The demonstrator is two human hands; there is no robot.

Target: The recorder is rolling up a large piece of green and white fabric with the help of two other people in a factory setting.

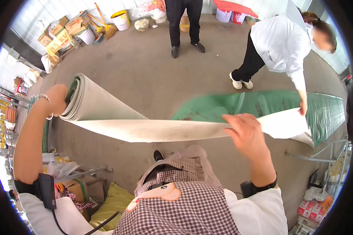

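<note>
Above the grey floor, the left hand clasps the end of a pale roll, apparently bearing its weight. The right hand has fingers spread over the loose strip; I cannot tell whether it pinches. A co-worker's hand grips farther along, seemingly for tension.

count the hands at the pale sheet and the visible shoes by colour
Hands at the pale sheet: 3 (left hand, right hand, co-worker's hand)
Black shoes: 3
White shoes: 2
Total: 8
</note>
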